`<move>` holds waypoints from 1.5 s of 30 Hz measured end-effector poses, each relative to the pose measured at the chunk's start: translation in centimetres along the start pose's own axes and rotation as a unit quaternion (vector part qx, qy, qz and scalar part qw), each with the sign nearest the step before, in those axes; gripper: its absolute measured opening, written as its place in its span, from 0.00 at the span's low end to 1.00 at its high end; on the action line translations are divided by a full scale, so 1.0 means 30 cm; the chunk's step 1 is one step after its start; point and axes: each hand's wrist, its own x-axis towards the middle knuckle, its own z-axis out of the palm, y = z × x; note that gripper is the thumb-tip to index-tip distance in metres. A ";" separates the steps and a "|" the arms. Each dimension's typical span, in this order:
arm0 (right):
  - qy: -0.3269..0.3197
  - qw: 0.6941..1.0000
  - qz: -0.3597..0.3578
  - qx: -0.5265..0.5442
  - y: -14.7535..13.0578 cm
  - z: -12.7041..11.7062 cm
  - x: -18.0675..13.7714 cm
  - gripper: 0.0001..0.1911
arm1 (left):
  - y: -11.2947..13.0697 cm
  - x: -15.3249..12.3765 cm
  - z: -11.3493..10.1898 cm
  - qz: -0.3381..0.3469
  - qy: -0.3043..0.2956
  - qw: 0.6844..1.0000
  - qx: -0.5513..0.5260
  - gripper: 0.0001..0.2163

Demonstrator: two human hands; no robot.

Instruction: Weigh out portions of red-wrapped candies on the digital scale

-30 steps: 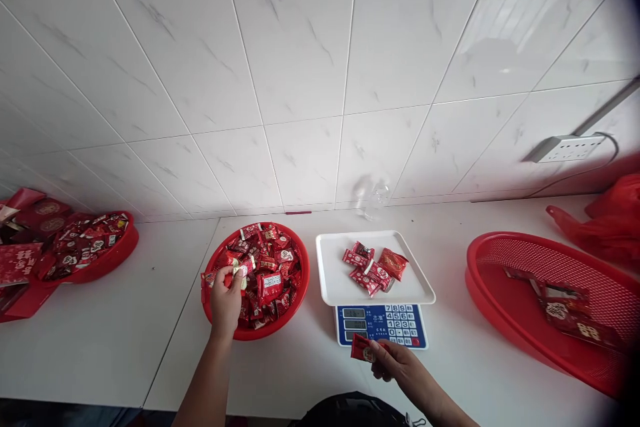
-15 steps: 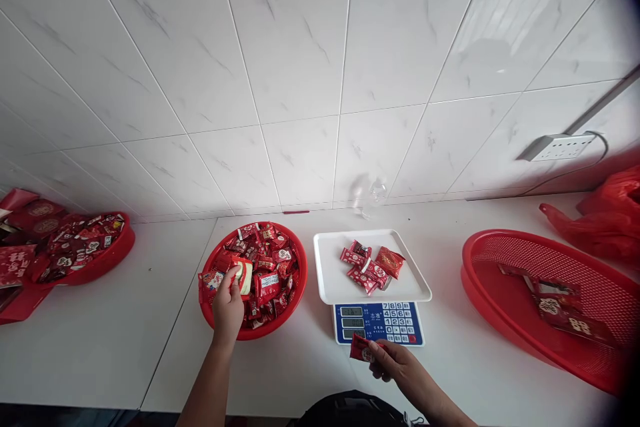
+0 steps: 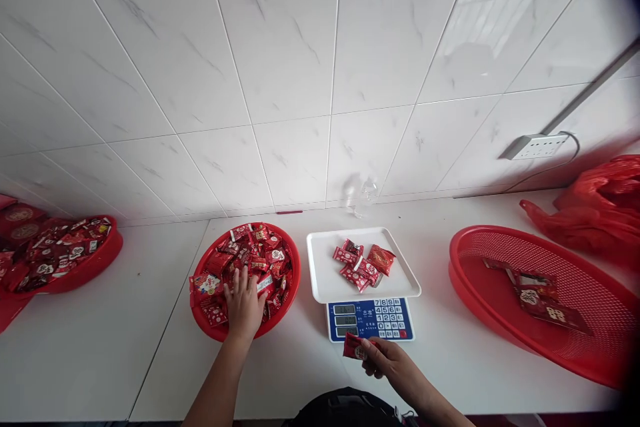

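Note:
My left hand (image 3: 245,303) rests with its fingers spread over the wrapped candies (image 3: 274,255) that fill a round red basket (image 3: 296,267). A larger packet with a colourful print (image 3: 206,285) lies at the basket's left side, beside that hand. Between the fingers and thumb of my right hand (image 3: 383,357) is a small red candy packet (image 3: 354,346), held just in front of the scale's keypad. The scale (image 3: 370,320) has a blue panel and carries a white tray (image 3: 320,280). Several red candy packets (image 3: 367,270) lie in a loose group on the tray.
To the right, a large red perforated basket (image 3: 470,287) holds a few flat red packages (image 3: 545,303). Behind it sits a crumpled red plastic bag (image 3: 595,207). Another red basket of candies (image 3: 95,260) stands far left. A power strip (image 3: 537,146) is on the tiled wall.
My left hand has let go of the packet it gripped and moved right and down, spreading its fingers on the candies. My right hand still holds its packet. The view has shifted slightly.

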 end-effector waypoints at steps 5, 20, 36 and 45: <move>0.002 1.000 -0.004 0.018 0.002 -0.007 0.003 0.29 | -0.024 0.010 -0.023 -0.006 0.026 0.999 -0.032 0.08; -0.062 0.984 0.013 0.166 -0.053 0.008 -0.030 0.23 | 0.234 -0.140 -0.146 -0.254 -0.295 0.577 -0.718 0.20; 0.000 0.998 -0.019 0.060 -0.053 0.022 0.003 0.24 | 0.428 -0.223 -0.075 -0.206 -0.427 0.455 -0.753 0.18; 0.052 0.974 -0.091 -0.200 -0.095 -0.078 0.069 0.17 | 0.432 -0.228 -0.032 -0.263 -0.327 0.482 -0.769 0.13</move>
